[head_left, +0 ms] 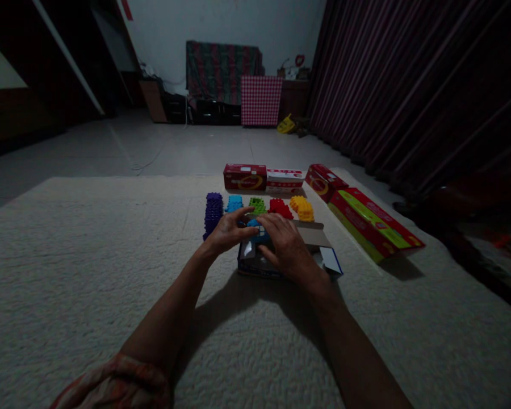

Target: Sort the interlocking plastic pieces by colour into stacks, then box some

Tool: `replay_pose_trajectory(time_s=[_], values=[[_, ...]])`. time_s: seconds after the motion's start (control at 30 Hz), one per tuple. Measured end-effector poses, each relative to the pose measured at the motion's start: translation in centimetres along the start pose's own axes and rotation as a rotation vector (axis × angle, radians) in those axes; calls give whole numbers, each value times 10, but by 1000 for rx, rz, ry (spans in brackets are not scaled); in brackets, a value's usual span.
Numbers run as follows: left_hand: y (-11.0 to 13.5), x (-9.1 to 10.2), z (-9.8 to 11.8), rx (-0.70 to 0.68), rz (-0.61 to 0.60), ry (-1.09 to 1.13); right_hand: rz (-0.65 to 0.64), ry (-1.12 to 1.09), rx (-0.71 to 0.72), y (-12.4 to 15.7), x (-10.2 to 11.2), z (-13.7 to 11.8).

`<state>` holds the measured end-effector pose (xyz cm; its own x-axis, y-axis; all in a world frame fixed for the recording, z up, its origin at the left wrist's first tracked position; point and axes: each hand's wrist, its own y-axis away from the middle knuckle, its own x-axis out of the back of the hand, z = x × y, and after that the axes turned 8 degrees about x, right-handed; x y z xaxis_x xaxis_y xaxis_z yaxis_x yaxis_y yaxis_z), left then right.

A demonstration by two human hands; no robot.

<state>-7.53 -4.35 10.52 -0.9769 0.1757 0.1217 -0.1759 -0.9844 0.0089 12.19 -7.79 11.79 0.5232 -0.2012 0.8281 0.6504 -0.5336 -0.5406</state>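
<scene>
Above an open cardboard box, my left hand and my right hand meet around some blue toy building pieces. The left thumb and fingers grip their left side. My right fingers curl over the right side and hide part of them. Just beyond the box is a row of colour-sorted toy pieces: a long purple stack, a light blue group, a green group, a red group and a yellow group.
Red and white boxes stand behind the row. At the right lie another red box and a long red and green box. A pale quilted mat lies underneath. Dark curtains hang at the right.
</scene>
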Motion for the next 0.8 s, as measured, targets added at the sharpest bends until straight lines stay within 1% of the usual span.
replay_pose_trajectory(time_s=[0.2, 0.4, 0.63, 0.73, 0.8], values=[[0, 0, 0, 43, -33, 35, 10, -31, 3, 2, 0, 6], [-1, 1, -4, 25, -61, 18, -20, -62, -23, 2, 1, 5], [3, 0, 2, 59, -121, -14, -26, -165, -33, 1, 1, 4], [4, 0, 3, 25, -155, -55, -29, -194, -53, 2, 2, 5], [5, 3, 3, -57, -143, -106, -23, -194, -70, 3, 5, 8]])
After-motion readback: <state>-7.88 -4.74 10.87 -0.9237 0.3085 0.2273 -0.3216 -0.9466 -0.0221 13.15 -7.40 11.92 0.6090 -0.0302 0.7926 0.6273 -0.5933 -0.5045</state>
